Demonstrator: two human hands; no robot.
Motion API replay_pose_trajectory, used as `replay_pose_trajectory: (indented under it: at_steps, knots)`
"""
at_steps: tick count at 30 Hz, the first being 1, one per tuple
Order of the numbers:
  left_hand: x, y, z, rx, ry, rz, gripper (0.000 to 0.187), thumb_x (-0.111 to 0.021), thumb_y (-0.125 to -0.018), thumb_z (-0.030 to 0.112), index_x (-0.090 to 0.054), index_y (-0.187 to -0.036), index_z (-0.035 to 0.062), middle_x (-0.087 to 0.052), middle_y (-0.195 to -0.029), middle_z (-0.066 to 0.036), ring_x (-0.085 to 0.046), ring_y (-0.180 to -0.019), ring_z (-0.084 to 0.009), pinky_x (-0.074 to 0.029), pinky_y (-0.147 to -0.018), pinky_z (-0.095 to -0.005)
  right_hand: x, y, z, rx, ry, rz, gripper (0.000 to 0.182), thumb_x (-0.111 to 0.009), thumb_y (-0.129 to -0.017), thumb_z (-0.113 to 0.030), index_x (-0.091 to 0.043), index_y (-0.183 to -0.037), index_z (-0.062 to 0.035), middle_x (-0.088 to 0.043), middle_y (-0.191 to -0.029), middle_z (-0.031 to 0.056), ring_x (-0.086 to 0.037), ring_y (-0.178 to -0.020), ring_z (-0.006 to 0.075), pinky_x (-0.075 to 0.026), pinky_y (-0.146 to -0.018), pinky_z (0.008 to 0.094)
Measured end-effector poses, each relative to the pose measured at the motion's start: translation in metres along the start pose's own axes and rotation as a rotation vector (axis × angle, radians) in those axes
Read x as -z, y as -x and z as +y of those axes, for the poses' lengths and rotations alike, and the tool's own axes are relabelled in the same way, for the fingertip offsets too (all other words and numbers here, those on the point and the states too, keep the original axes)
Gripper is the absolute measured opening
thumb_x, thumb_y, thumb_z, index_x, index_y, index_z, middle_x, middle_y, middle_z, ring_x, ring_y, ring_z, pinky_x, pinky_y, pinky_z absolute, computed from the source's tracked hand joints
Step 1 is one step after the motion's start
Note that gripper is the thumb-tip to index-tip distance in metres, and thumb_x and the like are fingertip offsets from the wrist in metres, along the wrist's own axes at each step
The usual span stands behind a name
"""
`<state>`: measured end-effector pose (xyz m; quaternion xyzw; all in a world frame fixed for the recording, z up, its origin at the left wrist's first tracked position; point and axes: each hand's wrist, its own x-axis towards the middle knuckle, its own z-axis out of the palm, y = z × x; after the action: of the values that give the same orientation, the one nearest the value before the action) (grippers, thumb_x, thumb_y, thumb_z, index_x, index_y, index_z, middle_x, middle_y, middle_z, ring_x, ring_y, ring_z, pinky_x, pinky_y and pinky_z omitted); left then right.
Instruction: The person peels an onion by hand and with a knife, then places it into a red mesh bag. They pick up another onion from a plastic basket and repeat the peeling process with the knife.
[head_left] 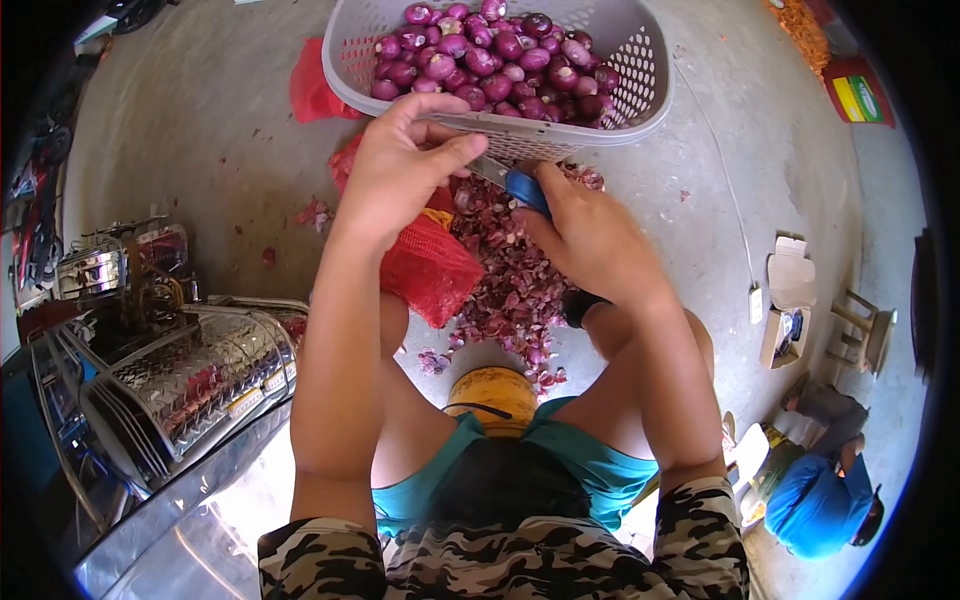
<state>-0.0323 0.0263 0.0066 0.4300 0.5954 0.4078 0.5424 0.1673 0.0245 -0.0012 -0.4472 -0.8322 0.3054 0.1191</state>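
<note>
1. Head view: right hand clamps blue-handled knife by basket's near edge.
2. Left hand beside blade; its hold unclear.
3. Onions in basket; keep left fingertips clear of blade.

Far: basket, one; onions, dozens, too heaped to count. Centre: knife, one; left hand, one; right hand, one; skin heap, one. Right: cardboard box, one; stool, one.
</note>
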Motion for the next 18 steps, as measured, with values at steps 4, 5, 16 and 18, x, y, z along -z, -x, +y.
replay_pose_trajectory:
  at_steps: [4, 5, 16, 18]
  knots:
    - [0.035, 0.022, 0.009, -0.004, -0.322, 0.027, 0.042, -0.060, -0.089, 0.027, -0.050, -0.123, 0.0034, -0.059, -0.107, -0.008, -0.058, -0.088, -0.0135, -0.046, -0.078, -0.0279, 0.000, -0.003, -0.012, -0.139, -0.023, -0.007, 0.037, -0.055, -0.087, -0.033, -0.051, -0.096, 0.0025, -0.062, -0.072, 0.0242, -0.061, -0.073, 0.0419, -0.047, -0.064, 0.0513]
    - [0.050, 0.035, 0.011, -0.045, -0.440, 0.047, 0.044, -0.060, -0.089, 0.027, -0.049, -0.124, 0.0031, -0.059, -0.108, -0.009, -0.058, -0.090, -0.0138, -0.046, -0.079, -0.0284, 0.001, -0.004, -0.014, -0.180, -0.030, -0.004, 0.039, -0.054, -0.087, -0.035, -0.051, -0.094, 0.0030, -0.061, -0.070, 0.0247, -0.061, -0.072, 0.0421, -0.047, -0.064, 0.0514]
    - [0.164, 0.057, -0.285, 0.380, -0.274, -0.062, 0.066, -0.071, -0.079, 0.025, -0.041, -0.131, -0.0030, -0.052, -0.127, -0.016, -0.053, -0.112, -0.0243, -0.039, -0.098, -0.0352, -0.121, -0.019, 0.002, -0.188, 0.142, -0.087, 0.057, -0.068, -0.075, -0.038, -0.047, -0.108, 0.0027, -0.063, -0.078, 0.0186, -0.065, -0.078, 0.0354, -0.053, -0.067, 0.0450]
    - [0.157, 0.051, -0.304, 0.299, -0.228, -0.259, 0.060, -0.067, -0.082, 0.021, -0.042, -0.131, -0.0013, -0.055, -0.122, -0.015, -0.055, -0.109, -0.0246, -0.043, -0.096, -0.0364, -0.142, -0.018, 0.007, -0.178, 0.150, -0.118, 0.060, -0.070, -0.073, -0.039, -0.048, -0.109, 0.0036, -0.063, -0.079, 0.0193, -0.066, -0.078, 0.0340, -0.053, -0.068, 0.0440]
